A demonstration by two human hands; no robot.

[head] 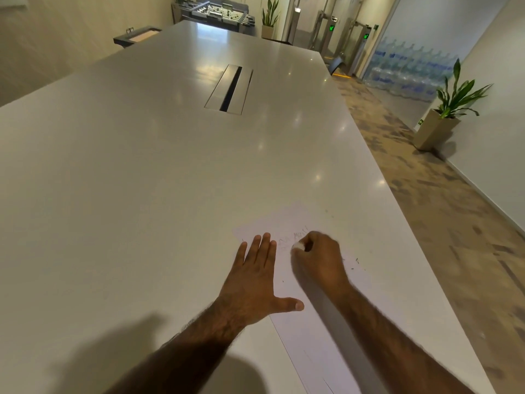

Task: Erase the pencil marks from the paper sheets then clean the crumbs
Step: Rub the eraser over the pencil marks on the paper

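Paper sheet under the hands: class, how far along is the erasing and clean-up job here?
Done: little is certain, though the near part of the paper sheet looks free of marks. In hand: the left hand presses the sheet flat while the right hand holds the eraser against the pencil marks. Left: those marks, then the crumbs scattered to the right.
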